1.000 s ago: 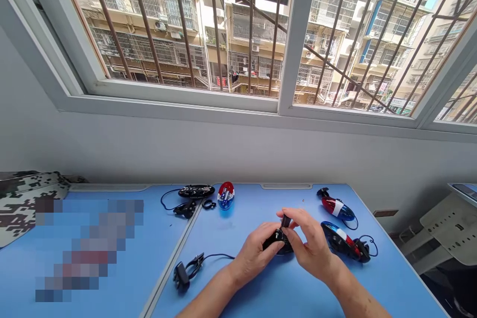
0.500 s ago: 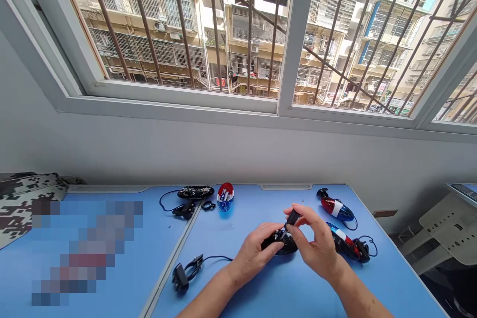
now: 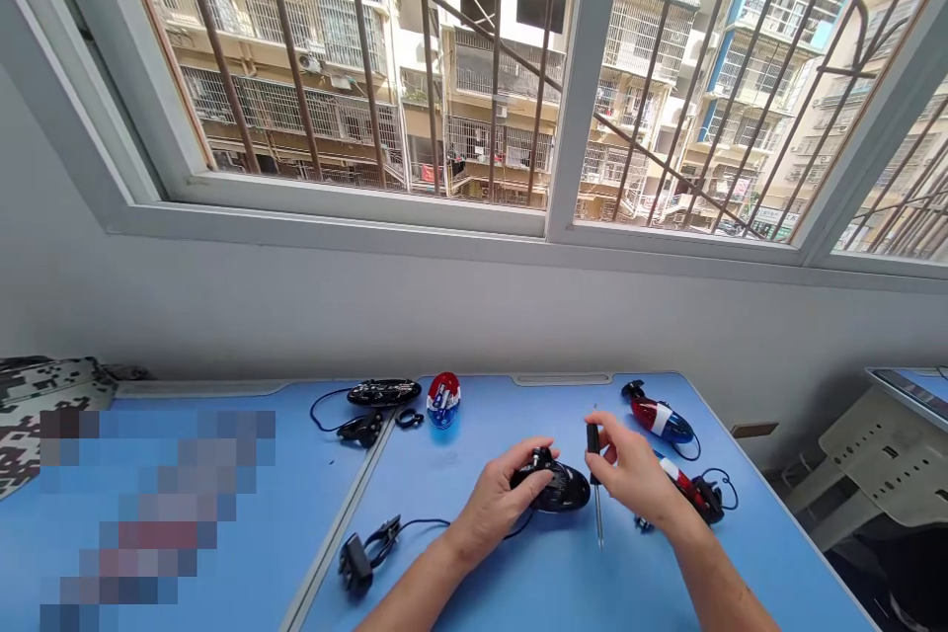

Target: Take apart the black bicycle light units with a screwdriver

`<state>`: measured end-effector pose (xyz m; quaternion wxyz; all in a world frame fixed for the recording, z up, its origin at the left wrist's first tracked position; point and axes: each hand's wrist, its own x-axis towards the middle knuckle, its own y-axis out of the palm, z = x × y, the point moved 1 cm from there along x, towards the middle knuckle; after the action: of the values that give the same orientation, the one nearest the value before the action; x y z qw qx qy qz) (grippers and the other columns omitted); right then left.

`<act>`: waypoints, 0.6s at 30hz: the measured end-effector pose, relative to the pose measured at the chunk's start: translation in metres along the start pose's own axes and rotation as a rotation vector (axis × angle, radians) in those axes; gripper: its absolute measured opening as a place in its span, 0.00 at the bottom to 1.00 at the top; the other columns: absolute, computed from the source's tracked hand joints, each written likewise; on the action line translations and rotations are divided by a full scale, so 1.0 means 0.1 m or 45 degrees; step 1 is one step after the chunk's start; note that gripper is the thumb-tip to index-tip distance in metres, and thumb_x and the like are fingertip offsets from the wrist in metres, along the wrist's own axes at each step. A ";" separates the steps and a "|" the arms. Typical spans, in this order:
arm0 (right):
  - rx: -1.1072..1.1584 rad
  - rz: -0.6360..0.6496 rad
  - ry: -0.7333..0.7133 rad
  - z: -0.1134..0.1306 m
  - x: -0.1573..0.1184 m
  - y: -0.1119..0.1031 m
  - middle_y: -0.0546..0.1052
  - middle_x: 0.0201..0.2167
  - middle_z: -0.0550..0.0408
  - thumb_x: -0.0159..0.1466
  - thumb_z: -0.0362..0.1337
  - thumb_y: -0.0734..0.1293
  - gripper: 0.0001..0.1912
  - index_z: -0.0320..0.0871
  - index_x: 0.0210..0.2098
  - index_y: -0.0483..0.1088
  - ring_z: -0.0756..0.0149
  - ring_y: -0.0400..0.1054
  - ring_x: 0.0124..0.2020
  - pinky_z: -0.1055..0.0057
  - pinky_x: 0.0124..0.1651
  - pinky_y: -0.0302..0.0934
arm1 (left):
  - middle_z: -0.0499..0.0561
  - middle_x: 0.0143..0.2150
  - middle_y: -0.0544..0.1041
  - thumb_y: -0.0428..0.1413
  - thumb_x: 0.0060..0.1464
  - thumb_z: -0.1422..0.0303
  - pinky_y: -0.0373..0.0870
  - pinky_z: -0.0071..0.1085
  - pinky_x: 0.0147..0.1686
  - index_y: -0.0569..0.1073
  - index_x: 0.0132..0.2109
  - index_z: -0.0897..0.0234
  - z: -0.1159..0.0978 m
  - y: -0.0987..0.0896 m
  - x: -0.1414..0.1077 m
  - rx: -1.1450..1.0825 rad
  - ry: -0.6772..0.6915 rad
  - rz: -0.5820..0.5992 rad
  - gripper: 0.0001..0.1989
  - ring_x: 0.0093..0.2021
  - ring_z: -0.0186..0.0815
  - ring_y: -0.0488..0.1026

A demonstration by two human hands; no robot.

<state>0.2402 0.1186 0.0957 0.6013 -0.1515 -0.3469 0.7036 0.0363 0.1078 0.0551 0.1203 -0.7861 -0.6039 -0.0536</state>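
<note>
Black glossy oval casing [image 3: 567, 491] gripped at its left end by left hand [image 3: 493, 502], fingers and thumb closed round it, near middle of blue table [image 3: 563, 583]. Right hand [image 3: 629, 471] pinches screwdriver [image 3: 593, 454] by handle, shaft down, just right of casing. Black clamp part [image 3: 356, 563] near left; red-blue shell [image 3: 443, 400] far; red-white-blue unit [image 3: 662, 420] far right.

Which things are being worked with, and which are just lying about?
In use:
black oval device, in left hand
screwdriver, in right hand
perhaps the cabled clamp

Lying about:
red-and-blue oval piece
black ring
rear black device
two tricolour devices, right
</note>
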 end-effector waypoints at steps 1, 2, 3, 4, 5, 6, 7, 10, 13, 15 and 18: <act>-0.043 0.035 0.026 -0.03 0.00 0.03 0.75 0.30 0.59 0.57 0.31 0.61 0.19 0.45 0.49 0.66 0.70 0.67 0.22 0.72 0.28 0.61 | 0.54 0.47 0.81 0.58 0.54 0.59 0.72 0.40 0.50 0.75 0.52 0.60 0.00 0.00 0.01 -0.031 -0.017 -0.009 0.20 0.49 0.45 0.76; -0.082 0.071 0.051 -0.05 0.00 0.05 0.76 0.30 0.59 0.57 0.30 0.60 0.19 0.45 0.49 0.66 0.70 0.67 0.22 0.72 0.28 0.60 | 0.54 0.47 0.81 0.59 0.53 0.59 0.71 0.40 0.51 0.75 0.52 0.61 -0.01 -0.01 0.01 -0.049 -0.025 -0.021 0.20 0.49 0.45 0.75; -0.119 0.104 0.071 -0.08 0.00 0.07 0.76 0.31 0.58 0.57 0.30 0.60 0.20 0.45 0.49 0.66 0.70 0.67 0.22 0.73 0.28 0.59 | 0.54 0.47 0.81 0.59 0.52 0.58 0.71 0.40 0.51 0.75 0.51 0.61 -0.02 -0.01 0.01 -0.056 -0.025 -0.033 0.21 0.49 0.46 0.75; -0.157 0.128 0.079 -0.09 0.01 0.09 0.76 0.33 0.56 0.57 0.29 0.60 0.20 0.45 0.49 0.66 0.70 0.67 0.23 0.73 0.29 0.59 | 0.55 0.47 0.81 0.59 0.52 0.59 0.71 0.40 0.51 0.75 0.51 0.61 -0.03 -0.02 0.02 -0.056 -0.021 -0.047 0.20 0.49 0.46 0.75; -0.199 0.141 0.078 -0.10 0.01 0.10 0.76 0.35 0.55 0.57 0.28 0.59 0.20 0.44 0.49 0.66 0.70 0.67 0.24 0.73 0.30 0.59 | 0.55 0.47 0.81 0.59 0.52 0.59 0.71 0.40 0.51 0.75 0.51 0.62 -0.04 -0.02 0.02 -0.054 -0.017 -0.059 0.20 0.49 0.46 0.75; -0.246 0.145 0.067 -0.11 0.02 0.11 0.76 0.37 0.53 0.57 0.28 0.59 0.21 0.43 0.50 0.66 0.70 0.68 0.24 0.72 0.31 0.60 | 0.55 0.47 0.81 0.59 0.52 0.60 0.71 0.40 0.51 0.75 0.50 0.62 -0.05 -0.03 0.02 -0.049 -0.016 -0.073 0.20 0.49 0.45 0.75; -0.294 0.147 0.054 -0.12 0.02 0.12 0.76 0.40 0.52 0.57 0.27 0.59 0.21 0.43 0.50 0.66 0.70 0.68 0.25 0.72 0.33 0.60 | 0.55 0.46 0.81 0.59 0.52 0.60 0.71 0.40 0.50 0.75 0.50 0.62 -0.06 -0.03 0.02 -0.040 -0.015 -0.087 0.19 0.49 0.45 0.75; -0.436 0.160 0.038 -0.14 0.01 0.15 0.76 0.43 0.50 0.58 0.28 0.60 0.21 0.43 0.51 0.67 0.68 0.69 0.28 0.70 0.36 0.60 | 0.53 0.45 0.82 0.58 0.51 0.63 0.72 0.38 0.49 0.76 0.49 0.61 -0.10 -0.05 0.01 0.022 0.001 -0.136 0.17 0.47 0.43 0.75; -0.543 0.178 0.032 -0.16 0.00 0.17 0.76 0.42 0.50 0.59 0.29 0.61 0.22 0.45 0.53 0.68 0.65 0.71 0.32 0.71 0.36 0.59 | 0.52 0.43 0.82 0.58 0.51 0.64 0.72 0.37 0.47 0.76 0.48 0.60 -0.12 -0.08 0.01 0.105 0.026 -0.187 0.17 0.43 0.41 0.75; -0.580 0.196 0.024 -0.18 0.00 0.18 0.76 0.41 0.51 0.59 0.29 0.61 0.23 0.46 0.54 0.68 0.64 0.71 0.33 0.71 0.36 0.59 | 0.51 0.42 0.82 0.58 0.50 0.65 0.72 0.37 0.46 0.77 0.48 0.59 -0.10 -0.10 0.03 0.140 0.047 -0.227 0.16 0.42 0.41 0.75; -0.602 0.227 0.021 -0.19 0.00 0.19 0.77 0.41 0.51 0.60 0.30 0.61 0.22 0.48 0.53 0.70 0.64 0.72 0.32 0.70 0.36 0.60 | 0.52 0.41 0.82 0.59 0.49 0.64 0.72 0.37 0.44 0.77 0.47 0.60 -0.05 -0.13 0.06 0.092 0.053 -0.292 0.16 0.41 0.41 0.75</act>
<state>0.2385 0.1242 0.0694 0.4875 -0.3237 -0.4822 0.6519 0.0259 0.1150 0.0624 0.1540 -0.7057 -0.6889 -0.0614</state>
